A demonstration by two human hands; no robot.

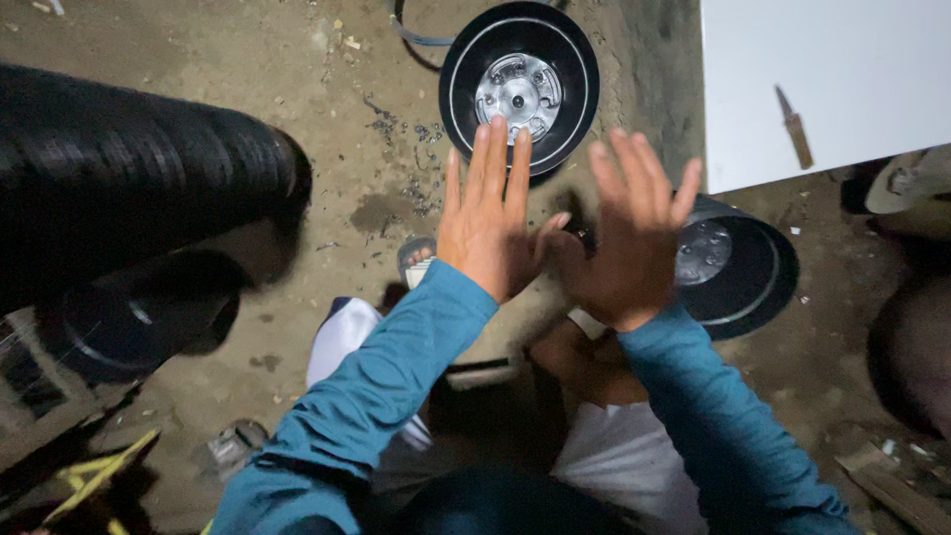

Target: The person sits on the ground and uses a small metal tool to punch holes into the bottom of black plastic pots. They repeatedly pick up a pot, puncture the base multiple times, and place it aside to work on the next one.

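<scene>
**Both grips empty, hands spread flat above the floor**

Neither grip has hold of anything: the left hand is fully spread, fingers straight and close together, pointing away from the person, back of the hand up. The right hand is just as wide open, fingers fanned and a little blurred, its thumb reaching in toward the left thumb so the two nearly meet. Both arms come up from below in teal sleeves, forearms angled inward, wrists level with each other.

Past the left fingertips a black round pan with a silver hub lies flat on the dirt floor. A second black pan sits on the floor just beyond the right hand, partly hidden by it. A tall stack of black pans lies on its side at far left. A white board fills the upper right, with a small knife lying on it.
</scene>
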